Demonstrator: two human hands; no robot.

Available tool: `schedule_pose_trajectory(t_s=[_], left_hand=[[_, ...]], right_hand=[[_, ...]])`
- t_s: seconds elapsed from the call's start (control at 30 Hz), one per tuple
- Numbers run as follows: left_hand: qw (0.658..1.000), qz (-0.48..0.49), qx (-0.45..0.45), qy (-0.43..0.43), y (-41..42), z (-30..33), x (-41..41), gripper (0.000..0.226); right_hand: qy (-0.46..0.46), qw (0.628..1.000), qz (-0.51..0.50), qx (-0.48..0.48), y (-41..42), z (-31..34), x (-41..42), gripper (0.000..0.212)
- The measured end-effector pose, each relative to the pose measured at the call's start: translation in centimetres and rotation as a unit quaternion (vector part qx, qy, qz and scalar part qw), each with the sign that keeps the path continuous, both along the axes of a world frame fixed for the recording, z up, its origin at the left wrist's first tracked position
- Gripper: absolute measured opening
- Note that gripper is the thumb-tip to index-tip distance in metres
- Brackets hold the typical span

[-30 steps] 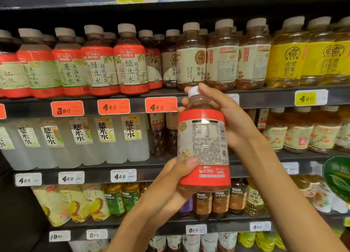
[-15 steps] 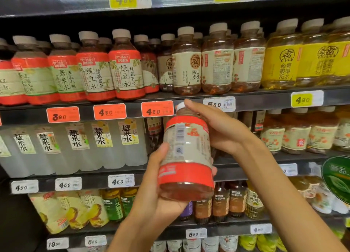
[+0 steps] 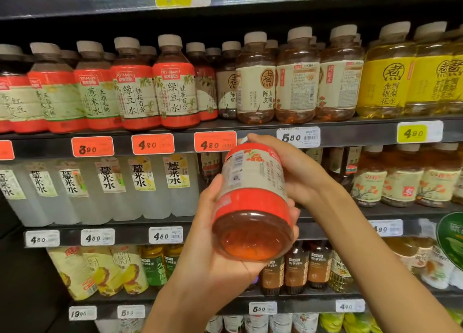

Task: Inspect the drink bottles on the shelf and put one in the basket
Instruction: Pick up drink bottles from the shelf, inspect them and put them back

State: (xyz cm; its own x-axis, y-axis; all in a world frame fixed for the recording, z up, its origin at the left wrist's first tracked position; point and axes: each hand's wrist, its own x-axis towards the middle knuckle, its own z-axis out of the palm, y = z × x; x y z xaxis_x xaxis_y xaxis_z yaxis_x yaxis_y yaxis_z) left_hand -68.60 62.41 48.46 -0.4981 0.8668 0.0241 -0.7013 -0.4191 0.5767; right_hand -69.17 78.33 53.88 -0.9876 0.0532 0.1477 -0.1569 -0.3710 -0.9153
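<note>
I hold a drink bottle (image 3: 253, 195) with a red and cream label in front of the shelves, tipped so its clear amber bottom faces me. My left hand (image 3: 213, 257) cups the lower part from the left and below, thumb along its side. My right hand (image 3: 293, 172) wraps the upper part from the right, fingers over the shoulder near the white cap. No basket is in view.
Dark shelves (image 3: 350, 135) carry rows of bottles: red-labelled ones (image 3: 175, 92) upper left, brown tea bottles (image 3: 295, 82), yellow ones (image 3: 390, 77) at right, clear water bottles (image 3: 140, 187) on the middle shelf. Price tags (image 3: 152, 144) line the edges.
The bottle has tilted from upright until its base points at me, and it has turned so a different side of the label shows. Both hands kept their hold.
</note>
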Motion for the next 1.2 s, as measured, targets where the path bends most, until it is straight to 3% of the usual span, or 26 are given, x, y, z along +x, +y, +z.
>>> schedule_pose_trajectory(t_s=[0.03, 0.07, 0.2, 0.27, 0.33, 0.43, 0.67, 0.8, 0.93, 1.13, 1.2], left_hand=[[0.997, -0.041, 0.039, -0.056, 0.1, 0.1, -0.3, 0.085], [0.993, -0.067, 0.072, -0.059, 0.2, 0.7, -0.2, 0.082], [0.997, -0.022, 0.024, 0.065, 0.5, 1.7, -1.3, 0.095], [0.991, -0.004, 0.002, 0.133, 0.7, 2.8, -2.3, 0.087], [0.985, 0.019, -0.026, 0.169, 0.8, 4.0, -3.4, 0.067], [0.953, 0.097, -0.090, 0.272, 1.0, 5.4, -5.0, 0.045], [0.890, 0.202, -0.073, 0.403, 2.1, 7.2, -7.9, 0.054], [0.843, 0.275, -0.076, 0.457, 3.0, 8.7, -9.5, 0.058], [0.756, 0.357, -0.136, 0.531, 3.3, 10.2, -10.9, 0.063], [0.661, 0.446, -0.163, 0.582, 4.5, 9.1, -11.9, 0.063], [0.604, 0.472, -0.207, 0.608, 4.8, 8.7, -12.2, 0.064]], right_hand=[[0.007, 1.000, -0.011, 0.003, 0.1, 0.2, 0.0, 0.016], [0.012, 1.000, -0.015, 0.004, 0.1, 0.7, 0.0, 0.016], [0.078, 0.997, 0.021, -0.006, 0.0, 2.8, -0.7, 0.021], [0.102, 0.995, 0.013, 0.007, 0.2, 3.8, -1.2, 0.025], [0.107, 0.990, -0.035, 0.080, 0.6, 4.5, -1.9, 0.026], [0.118, 0.979, -0.085, 0.143, 1.0, 5.0, -2.6, 0.029], [0.209, 0.955, -0.125, 0.169, -0.2, 7.1, -4.2, 0.023], [0.265, 0.938, -0.158, 0.158, -0.4, 9.1, -5.6, 0.018], [0.311, 0.919, -0.176, 0.164, -0.2, 10.3, -6.9, 0.020], [0.348, 0.882, -0.259, 0.187, -0.1, 9.1, -8.7, 0.013], [0.361, 0.863, -0.290, 0.205, -0.2, 8.6, -9.2, 0.014]])
